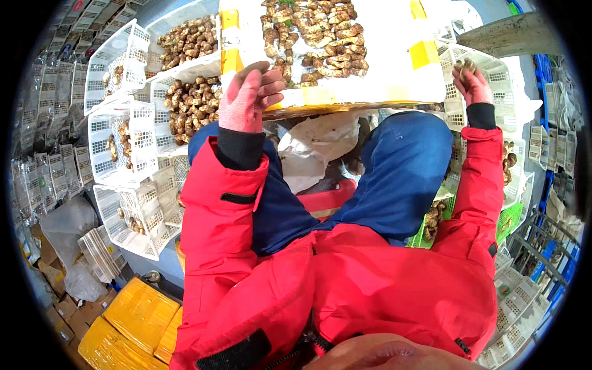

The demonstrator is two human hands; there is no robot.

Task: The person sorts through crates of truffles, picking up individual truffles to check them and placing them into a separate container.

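In front of me stands a white foam box with yellow tape on its corners. Rows of brown-and-cream mushrooms lie on its white surface. My left hand hovers at the box's near left corner, fingers apart and a little bent, holding nothing that I can see. Off to the right, my right hand is raised at a white plastic basket. Its fingers are closed round a small greyish-brown mushroom, partly hidden by the fingertips.
White baskets heaped with mushrooms stand left of the box. Farther left, tilted white baskets hold a few each. A green basket is by my right arm. Yellow-wrapped packages lie lower left. A wooden beam juts in upper right.
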